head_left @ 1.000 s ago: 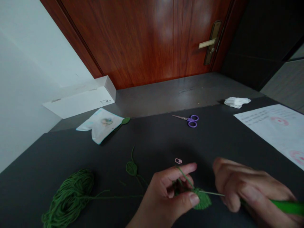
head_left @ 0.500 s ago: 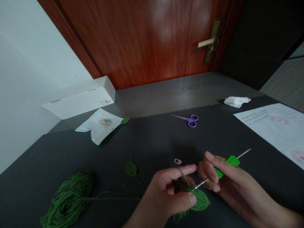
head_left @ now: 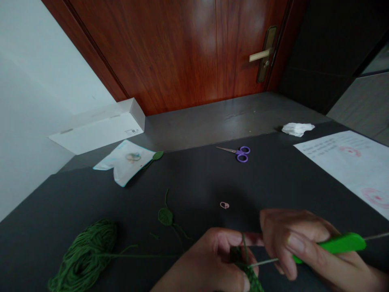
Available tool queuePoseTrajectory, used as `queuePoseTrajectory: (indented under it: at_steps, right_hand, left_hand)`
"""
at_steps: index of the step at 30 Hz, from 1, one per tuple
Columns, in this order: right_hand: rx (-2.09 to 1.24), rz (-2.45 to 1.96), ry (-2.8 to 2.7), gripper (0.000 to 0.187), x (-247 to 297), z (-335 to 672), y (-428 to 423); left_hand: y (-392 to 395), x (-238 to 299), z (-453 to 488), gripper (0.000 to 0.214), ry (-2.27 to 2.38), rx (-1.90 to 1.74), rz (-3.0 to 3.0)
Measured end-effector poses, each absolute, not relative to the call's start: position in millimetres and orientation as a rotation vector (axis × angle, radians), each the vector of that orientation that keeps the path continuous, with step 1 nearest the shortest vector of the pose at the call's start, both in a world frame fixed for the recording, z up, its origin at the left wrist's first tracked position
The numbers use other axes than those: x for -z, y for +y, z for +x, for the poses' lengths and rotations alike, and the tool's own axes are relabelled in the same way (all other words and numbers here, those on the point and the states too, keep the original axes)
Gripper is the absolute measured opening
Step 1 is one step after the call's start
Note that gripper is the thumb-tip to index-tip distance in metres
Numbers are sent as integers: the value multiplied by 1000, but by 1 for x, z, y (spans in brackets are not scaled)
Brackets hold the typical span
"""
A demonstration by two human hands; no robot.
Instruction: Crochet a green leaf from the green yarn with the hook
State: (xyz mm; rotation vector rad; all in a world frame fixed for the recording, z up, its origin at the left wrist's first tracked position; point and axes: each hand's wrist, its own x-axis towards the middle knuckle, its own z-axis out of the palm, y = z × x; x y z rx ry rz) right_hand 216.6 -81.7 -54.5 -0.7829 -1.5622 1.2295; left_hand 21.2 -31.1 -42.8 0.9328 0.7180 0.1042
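My left hand (head_left: 212, 263) is closed, pinching a small green crocheted leaf (head_left: 247, 275) at the bottom edge, with green yarn looped over its forefinger. My right hand (head_left: 306, 247) is closed round a crochet hook with a green handle (head_left: 334, 244); its metal tip points left into the leaf. A strand runs left from the leaf to a loose ball of green yarn (head_left: 83, 255) on the dark table (head_left: 273, 178).
A finished green leaf (head_left: 165, 216) and a pink stitch marker (head_left: 224, 205) lie just beyond my hands. Purple scissors (head_left: 238, 153), a plastic packet (head_left: 126, 161), a crumpled tissue (head_left: 296, 128) and a printed sheet (head_left: 349, 162) lie farther out. A white box (head_left: 97, 127) sits by the door.
My right hand swung the hook from pointing up-right to lying nearly level, tip in the leaf. Both hands dropped lower in view and the leaf is now partly cut off.
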Motion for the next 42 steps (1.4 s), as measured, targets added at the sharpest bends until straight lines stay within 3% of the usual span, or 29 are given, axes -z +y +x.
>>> queuePoseTrajectory:
  at_steps: [3,8,20,26,34,42]
  right_hand:
    - [-1314,-815,-1406,45,57,216,-81]
    - [-1423,-840,-1096,46,59,209,-75]
    - [-1576,-961,-844,49,59,200,-76]
    - [-1442,-912,-1171,47,59,208,-79]
    - [-1152,-723,-1705,42,49,223,-78]
    - [-713,-516,-1893,42,52,217,-78]
  left_hand:
    - [-31,43,21,31,666,-184,857]
    - [-35,47,20,53,708,-357,729]
    - [-34,42,19,53,819,-377,812]
    - [-30,43,18,56,726,-200,809]
    - [-29,33,20,23,694,-91,762]
    - [-38,26,14,21,779,-23,815]
